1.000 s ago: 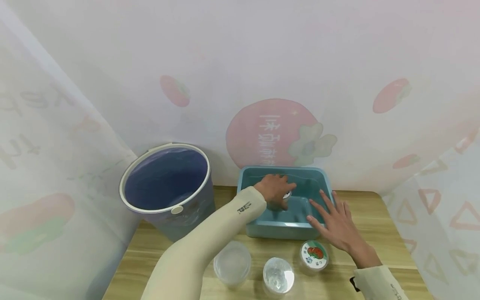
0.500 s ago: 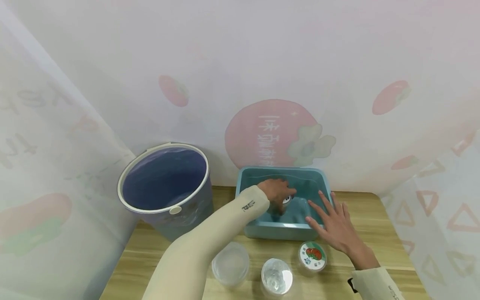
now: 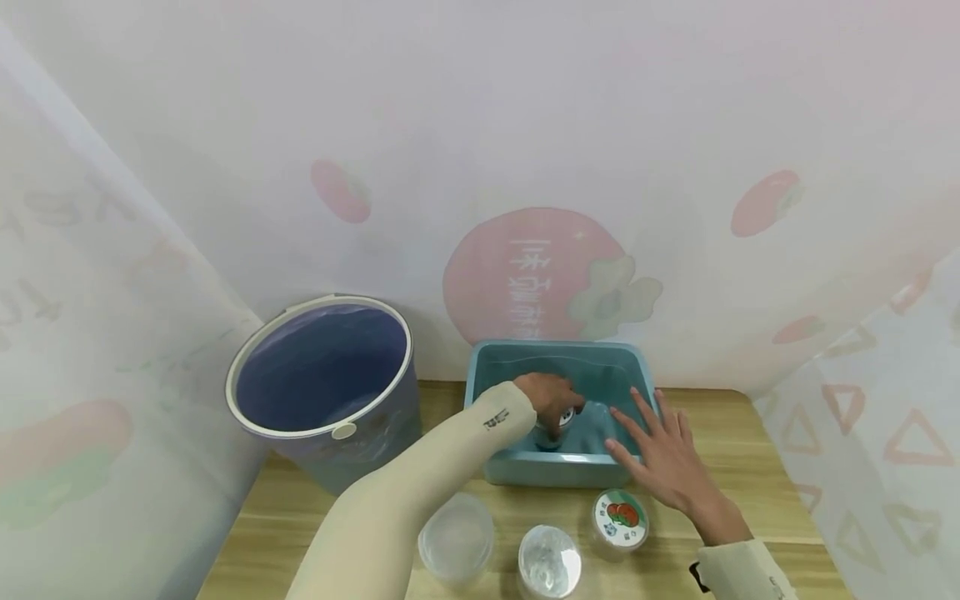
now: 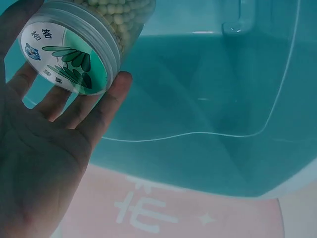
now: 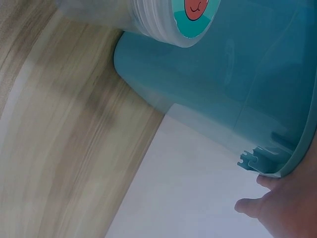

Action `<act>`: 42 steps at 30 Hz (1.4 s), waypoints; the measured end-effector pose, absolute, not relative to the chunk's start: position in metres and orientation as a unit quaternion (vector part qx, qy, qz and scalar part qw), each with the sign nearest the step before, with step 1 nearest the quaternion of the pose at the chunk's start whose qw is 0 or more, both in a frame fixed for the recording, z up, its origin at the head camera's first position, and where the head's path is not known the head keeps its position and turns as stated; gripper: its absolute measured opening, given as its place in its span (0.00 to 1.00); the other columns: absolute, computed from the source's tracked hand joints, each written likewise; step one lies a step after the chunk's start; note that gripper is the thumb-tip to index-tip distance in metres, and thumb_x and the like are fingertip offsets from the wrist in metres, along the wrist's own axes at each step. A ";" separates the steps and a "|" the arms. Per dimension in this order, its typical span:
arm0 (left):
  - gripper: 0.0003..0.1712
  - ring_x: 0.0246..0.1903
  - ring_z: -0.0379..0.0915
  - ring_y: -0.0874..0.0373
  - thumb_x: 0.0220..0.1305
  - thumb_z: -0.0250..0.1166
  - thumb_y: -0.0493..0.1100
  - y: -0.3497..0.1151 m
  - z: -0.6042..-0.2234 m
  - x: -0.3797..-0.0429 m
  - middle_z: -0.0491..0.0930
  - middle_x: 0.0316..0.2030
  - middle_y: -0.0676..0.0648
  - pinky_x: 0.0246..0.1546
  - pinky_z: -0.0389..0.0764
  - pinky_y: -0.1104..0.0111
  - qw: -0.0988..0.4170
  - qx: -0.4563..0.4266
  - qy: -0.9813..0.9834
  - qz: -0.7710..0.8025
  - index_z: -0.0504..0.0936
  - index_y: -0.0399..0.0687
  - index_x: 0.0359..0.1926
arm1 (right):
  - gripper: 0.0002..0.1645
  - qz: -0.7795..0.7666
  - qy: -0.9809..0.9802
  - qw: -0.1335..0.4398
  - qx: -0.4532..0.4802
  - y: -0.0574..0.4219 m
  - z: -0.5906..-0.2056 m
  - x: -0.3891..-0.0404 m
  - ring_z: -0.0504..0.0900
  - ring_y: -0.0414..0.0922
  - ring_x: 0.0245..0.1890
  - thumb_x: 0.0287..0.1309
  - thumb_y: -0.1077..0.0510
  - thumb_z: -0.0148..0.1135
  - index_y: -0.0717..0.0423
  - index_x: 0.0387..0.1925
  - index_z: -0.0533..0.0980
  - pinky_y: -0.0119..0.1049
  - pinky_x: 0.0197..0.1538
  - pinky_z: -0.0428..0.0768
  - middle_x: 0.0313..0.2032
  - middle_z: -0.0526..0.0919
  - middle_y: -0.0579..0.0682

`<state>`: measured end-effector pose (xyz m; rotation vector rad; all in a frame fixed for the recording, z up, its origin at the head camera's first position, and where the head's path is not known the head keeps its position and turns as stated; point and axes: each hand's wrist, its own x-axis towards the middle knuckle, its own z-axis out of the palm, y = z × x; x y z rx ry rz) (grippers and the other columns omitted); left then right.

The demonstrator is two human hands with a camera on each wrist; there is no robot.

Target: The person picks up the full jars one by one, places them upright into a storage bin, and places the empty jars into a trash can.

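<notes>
My left hand (image 3: 546, 398) reaches down into a teal bin (image 3: 555, 473) and grips a small clear jar (image 3: 567, 417) by its lid. In the left wrist view the jar's lid (image 4: 64, 57) carries a label of green pods, and small pale round pieces (image 4: 119, 17) fill the body behind it. Thumb and fingers curve round the lid's edge. My right hand (image 3: 667, 454) rests at the bin's right rim with fingers spread, holding nothing. Just in front of the bin stands a jar with a tomato label (image 3: 621, 518), lid up.
Two more round clear containers stand on the wooden table (image 3: 735, 433), a cloudy one (image 3: 456, 537) and a shiny one (image 3: 550, 562). A large blue bucket with a white rim (image 3: 343, 432) is left of the bin. A printed cloth (image 3: 420, 125) hangs behind.
My left hand has brought the jar lower and nearer the front inside the bin. The right hand stays at the rim. The whole head view has shifted slightly.
</notes>
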<state>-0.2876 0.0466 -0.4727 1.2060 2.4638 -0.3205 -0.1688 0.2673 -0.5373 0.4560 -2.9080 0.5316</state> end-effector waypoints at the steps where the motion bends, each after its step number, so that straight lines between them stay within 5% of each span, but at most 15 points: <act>1: 0.34 0.47 0.74 0.61 0.56 0.76 0.58 0.047 -0.473 -0.288 0.76 0.54 0.55 0.44 0.80 0.65 0.191 0.430 0.875 -0.115 0.75 0.66 0.63 | 0.37 0.178 -0.969 0.074 0.152 0.267 -0.537 -0.168 0.35 0.63 0.78 0.69 0.32 0.51 0.42 0.72 0.67 0.76 0.68 0.42 0.79 0.48 0.55; 19: 0.38 0.60 0.70 0.57 0.59 0.72 0.62 0.028 -0.459 -0.294 0.73 0.63 0.54 0.57 0.77 0.61 0.170 0.449 0.871 -0.106 0.70 0.67 0.69 | 0.38 0.184 -0.970 0.066 0.147 0.267 -0.529 -0.173 0.32 0.60 0.79 0.69 0.31 0.51 0.42 0.73 0.66 0.78 0.66 0.43 0.79 0.47 0.56; 32: 0.36 0.68 0.64 0.55 0.64 0.60 0.71 0.001 -0.427 -0.277 0.67 0.68 0.55 0.66 0.71 0.56 0.128 0.436 0.884 -0.109 0.65 0.74 0.71 | 0.38 0.175 -0.971 0.069 0.146 0.266 -0.528 -0.171 0.33 0.61 0.79 0.69 0.31 0.50 0.43 0.73 0.67 0.78 0.66 0.44 0.79 0.48 0.55; 42: 0.34 0.71 0.60 0.54 0.69 0.55 0.69 -0.020 -0.407 -0.258 0.65 0.71 0.54 0.67 0.69 0.53 0.118 0.439 0.885 -0.101 0.62 0.74 0.73 | 0.38 0.174 -0.971 0.070 0.145 0.266 -0.528 -0.173 0.34 0.62 0.79 0.68 0.31 0.50 0.42 0.73 0.66 0.78 0.66 0.43 0.79 0.49 0.56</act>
